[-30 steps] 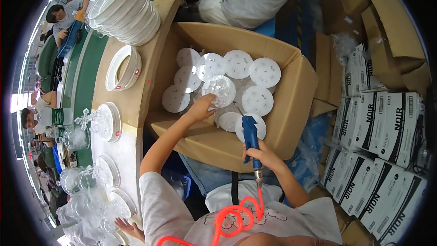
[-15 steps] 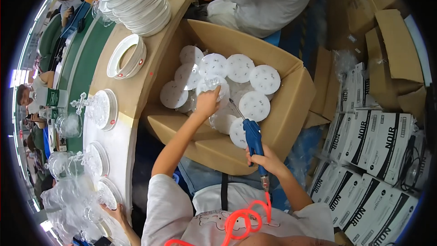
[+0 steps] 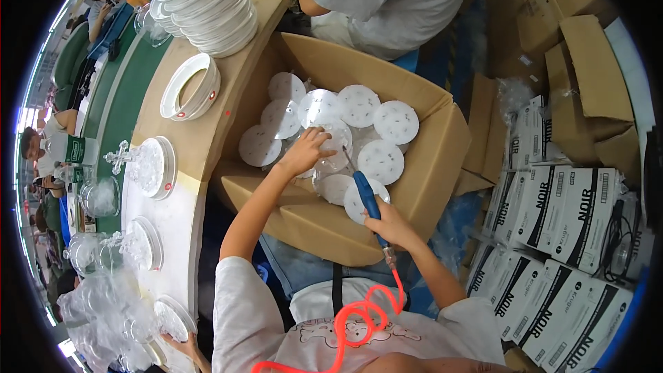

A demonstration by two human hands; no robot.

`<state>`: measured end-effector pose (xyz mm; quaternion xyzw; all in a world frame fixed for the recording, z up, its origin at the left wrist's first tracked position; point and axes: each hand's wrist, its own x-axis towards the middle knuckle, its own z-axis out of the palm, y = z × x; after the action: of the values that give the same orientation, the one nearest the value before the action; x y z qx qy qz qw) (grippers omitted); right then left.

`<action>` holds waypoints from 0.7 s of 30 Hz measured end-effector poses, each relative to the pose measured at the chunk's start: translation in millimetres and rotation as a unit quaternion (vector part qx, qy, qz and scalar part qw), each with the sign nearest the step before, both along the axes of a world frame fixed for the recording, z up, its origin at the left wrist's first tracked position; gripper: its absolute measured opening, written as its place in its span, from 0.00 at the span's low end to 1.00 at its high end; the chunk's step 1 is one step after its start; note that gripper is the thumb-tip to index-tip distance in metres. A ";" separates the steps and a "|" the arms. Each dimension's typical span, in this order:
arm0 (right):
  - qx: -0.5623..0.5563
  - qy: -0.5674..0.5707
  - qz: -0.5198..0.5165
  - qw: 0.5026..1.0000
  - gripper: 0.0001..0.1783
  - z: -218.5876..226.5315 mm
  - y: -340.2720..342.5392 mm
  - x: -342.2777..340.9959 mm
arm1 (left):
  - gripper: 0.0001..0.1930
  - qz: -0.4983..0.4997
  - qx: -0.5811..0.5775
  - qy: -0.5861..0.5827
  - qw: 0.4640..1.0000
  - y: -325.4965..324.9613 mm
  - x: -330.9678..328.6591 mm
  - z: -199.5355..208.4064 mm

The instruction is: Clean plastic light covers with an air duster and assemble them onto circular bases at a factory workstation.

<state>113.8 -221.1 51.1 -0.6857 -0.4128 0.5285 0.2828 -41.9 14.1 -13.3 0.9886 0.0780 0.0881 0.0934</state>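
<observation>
My left hand (image 3: 305,152) reaches over the cardboard box, its fingers bent around the edge of a clear, glass-like piece (image 3: 336,139). Under this piece lie several round white discs (image 3: 382,161) with small marks or holes, loosely heaped in the box. My right hand (image 3: 391,226) is wrapped around a blue air blow gun (image 3: 366,195) with a long thin nozzle. Its tip points up and left, close beside the clear piece; whether they touch I cannot tell. A red coiled hose (image 3: 359,309) runs from the gun's rear end across my shirt.
The open cardboard box (image 3: 427,186) stands before me. On the left bench are stacked white rings (image 3: 214,17) and round clear-and-white fittings (image 3: 157,168); another person's hand (image 3: 185,347) touches one. A co-worker (image 3: 387,0) sits beyond the box. Printed cartons (image 3: 563,217) are piled at right.
My left hand has shifted slightly left and down, its fingers more spread over the clear piece. The blow gun has moved a little left and turned, with its nozzle nearer the piece.
</observation>
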 end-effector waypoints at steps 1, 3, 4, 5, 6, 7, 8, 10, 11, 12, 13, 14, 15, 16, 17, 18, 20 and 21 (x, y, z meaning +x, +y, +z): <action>0.008 -0.001 -0.024 1.000 0.16 -30.0 -8.4 6.1 | 0.16 0.026 -0.019 0.019 0.999 0.6 8.7 3.9; -0.005 0.050 -0.006 0.999 0.15 -5.5 -4.0 0.1 | 0.08 0.093 -0.030 0.004 0.995 1.7 -3.1 -1.2; -0.020 0.100 0.010 0.995 0.15 4.3 -1.6 -3.5 | 0.08 0.098 -0.027 0.005 0.995 1.7 -11.2 -7.1; -0.017 0.113 0.002 0.993 0.15 -0.3 -3.9 -3.6 | 0.10 0.121 -0.057 0.025 0.991 -4.3 -4.3 3.2; -0.019 0.111 -0.002 0.994 0.15 -3.8 -5.1 -1.9 | 0.13 0.143 -0.087 0.046 0.985 -8.5 2.8 9.8; -0.019 0.092 -0.015 0.995 0.16 -6.8 -6.1 -0.1 | 0.13 0.138 -0.088 0.045 0.985 -10.2 8.9 4.5; -0.014 0.075 -0.020 0.997 0.16 -6.8 -2.9 -0.4 | 0.14 0.135 -0.087 0.037 0.986 -8.9 10.4 1.9; -0.009 0.089 -0.020 0.996 0.16 -4.9 -4.1 -5.0 | 0.14 0.112 -0.082 0.017 0.990 -7.2 7.1 -1.9; -0.010 0.102 -0.026 0.994 0.16 -5.6 -6.2 -6.8 | 0.14 0.108 -0.081 0.018 0.991 -7.6 6.4 -1.1; -0.009 0.104 -0.031 0.994 0.16 -8.5 -7.1 -5.7 | 0.13 0.090 -0.055 0.022 0.994 -7.0 4.7 0.1; 0.000 0.101 -0.041 0.994 0.15 -13.3 -8.4 -2.9 | 0.12 0.071 -0.028 0.026 0.997 -5.1 3.2 1.4; 0.008 0.098 -0.053 0.994 0.15 -11.1 -9.2 -2.5 | 0.12 0.087 -0.054 0.015 0.995 -4.5 2.1 2.5; -0.002 0.079 -0.016 0.997 0.15 -7.5 -8.9 -1.3 | 0.11 0.104 -0.079 0.005 0.991 -3.7 0.5 4.3; -0.003 0.083 -0.024 0.996 0.15 -7.0 -6.9 0.1 | 0.13 0.115 -0.104 0.001 0.988 -0.1 -2.3 2.0; -0.005 0.075 -0.022 0.997 0.15 -7.2 -3.8 2.3 | 0.13 0.107 -0.104 0.005 0.989 0.6 -3.0 1.1; -0.008 0.066 -0.019 0.998 0.15 -7.5 -2.6 3.3 | 0.15 0.157 -0.129 -0.016 0.979 -1.1 -4.7 -0.1; -0.011 0.068 -0.024 0.997 0.15 -7.6 -2.2 2.6 | 0.19 0.213 -0.162 -0.012 0.964 -4.2 -9.6 -0.5; -0.015 0.067 -0.020 0.997 0.15 -7.9 -2.0 1.6 | 0.19 0.209 -0.160 -0.008 0.965 -6.9 -10.1 -0.8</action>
<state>115.5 -223.0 43.2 -0.6612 -0.3713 0.5734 0.3101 -52.0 7.2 -14.2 0.9216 0.2954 0.0998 0.2310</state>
